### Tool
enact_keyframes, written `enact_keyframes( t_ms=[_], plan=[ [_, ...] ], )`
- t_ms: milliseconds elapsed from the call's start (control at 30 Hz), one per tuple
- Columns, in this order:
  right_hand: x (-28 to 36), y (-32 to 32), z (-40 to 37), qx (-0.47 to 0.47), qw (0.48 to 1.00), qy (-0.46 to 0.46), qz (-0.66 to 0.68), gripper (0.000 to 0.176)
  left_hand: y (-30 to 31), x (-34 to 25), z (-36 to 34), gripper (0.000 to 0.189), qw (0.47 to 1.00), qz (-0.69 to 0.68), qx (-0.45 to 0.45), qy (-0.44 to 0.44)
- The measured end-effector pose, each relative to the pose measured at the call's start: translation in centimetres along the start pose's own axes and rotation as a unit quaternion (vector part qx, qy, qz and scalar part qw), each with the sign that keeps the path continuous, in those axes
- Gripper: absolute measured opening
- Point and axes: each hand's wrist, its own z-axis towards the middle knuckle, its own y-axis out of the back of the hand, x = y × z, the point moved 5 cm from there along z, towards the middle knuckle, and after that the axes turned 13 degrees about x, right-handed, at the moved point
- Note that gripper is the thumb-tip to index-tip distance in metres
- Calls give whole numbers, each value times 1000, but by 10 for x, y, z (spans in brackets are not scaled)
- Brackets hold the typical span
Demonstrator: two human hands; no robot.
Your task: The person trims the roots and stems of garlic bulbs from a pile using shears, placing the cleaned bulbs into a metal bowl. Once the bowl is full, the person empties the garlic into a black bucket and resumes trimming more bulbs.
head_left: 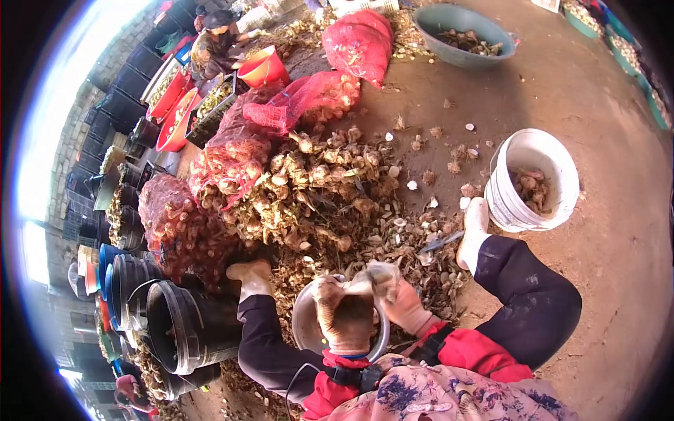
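Both my hands, in pale soiled gloves, meet over a metal bowl [301, 319] between my legs. My left hand [344, 312] is bent over the bowl, its fingers curled toward the other hand. Beside it on the right, my right hand [398, 295] is smeared by motion at the fingers. Something pale and blurred lies between the two hands, too unclear to name. Just beyond them spreads a large heap of garlic bulbs [309, 186] with dry stalks, and loose peelings [421, 281] cover the ground. A knife-like tool [441, 243] lies near my right foot.
A white bucket [497, 200] holding scraps stands at the right. Red mesh sacks [358, 45] lie behind and left of the heap. Black buckets [200, 326] stand at the left. A green basin [449, 21] is at the back. Another person [214, 45] sits at the far left back.
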Motion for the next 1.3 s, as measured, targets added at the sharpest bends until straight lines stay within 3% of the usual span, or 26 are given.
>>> enact_keyframes(
  t_ms=[33, 67, 100, 133, 167, 200, 267, 300, 367, 433, 500, 567, 667, 700, 800, 833, 900, 933, 967, 1033, 1100, 1133, 1167, 1200, 1267, 1300],
  plan=[
    [-100, -10, 1, -1, 991, -134, 5, 24, -13, 3, 1, 52, 1000, 7, 5, -3],
    [-114, 7, -11, -4, 965, -263, 21, 25, -26, 5, 2, 55, 1000, 14, 10, -6],
    [-165, 14, -20, -42, 955, -282, 83, 21, -36, -1, 2, 56, 977, 207, -11, -50],
    [-184, 20, -23, -69, 923, -373, 62, 21, -30, -11, -4, 56, 971, 227, -53, -46],
    [-166, 30, -23, -80, 923, -362, 106, 19, -23, -24, -12, 56, 964, 244, -97, -39],
    [-162, 36, -19, -99, 936, -303, 150, 18, -45, -26, -5, 59, 959, 279, -23, 31],
    [-156, 45, -13, -149, 933, -254, 208, 16, 25, -90, -38, 74, 743, 630, -140, 174],
    [-119, 51, -11, -165, 907, -300, 244, 14, 69, -125, -57, 80, 537, 807, -158, 189],
    [-97, 55, -4, -161, 866, -334, 335, 12, 23, -121, -14, 79, 213, 942, -161, 202],
    [-99, 51, 1, -144, 839, -370, 371, 18, 44, -123, 42, 65, 264, 947, -89, 163],
    [-111, 50, 7, -181, 874, -308, 329, 18, 70, -104, 107, 52, 204, 962, -23, 181],
    [-105, 48, 11, -187, 876, -298, 329, 18, 103, -76, 157, 50, -56, 974, 42, 216],
    [-83, 43, 18, -159, 848, -318, 393, 20, 188, -74, 197, 41, -155, 938, 38, 306],
    [-81, 44, 21, -164, 848, -319, 391, 20, 190, -76, 212, 40, -111, 907, -21, 406],
    [-58, 43, 29, -141, 852, -281, 419, 20, 183, -82, 214, 70, 29, 880, -100, 464],
    [-60, 42, 30, -143, 851, -279, 422, 20, 178, -80, 207, 70, 26, 881, -97, 463],
    [-67, 44, 31, -164, 875, -231, 391, 18, 151, -68, 186, 70, 252, 917, -61, 304],
    [-78, 40, 27, -136, 863, -265, 408, 15, 129, -61, 172, 83, 435, 837, -71, 324],
    [-92, 37, 17, -70, 851, -366, 370, 17, 116, -55, 156, 87, 462, 817, -106, 329],
    [-79, 35, 24, -55, 974, -208, 74, 20, 93, -43, 128, 93, 614, 720, -81, 314],
    [-71, 23, 19, -16, 992, -128, 5, 23, 83, -40, 100, 94, 674, 669, -84, 303],
    [-48, 22, 19, 13, 991, -113, -70, 24, 76, -38, 92, 96, 667, 683, -50, 292],
    [-24, 23, 22, 42, 984, -97, -144, 25, 69, -37, 82, 90, 571, 764, -22, 299],
    [-14, 20, 22, 82, 978, -74, -180, 26, 54, -30, 74, 86, 740, 570, -108, 340],
    [5, 14, 20, 134, 956, -77, -249, 20, 29, -15, 60, 74, 880, 340, -67, 325],
    [8, 12, 18, 164, 940, -97, -281, 19, 18, -10, 63, 70, 739, 613, 30, 279]
  ],
)
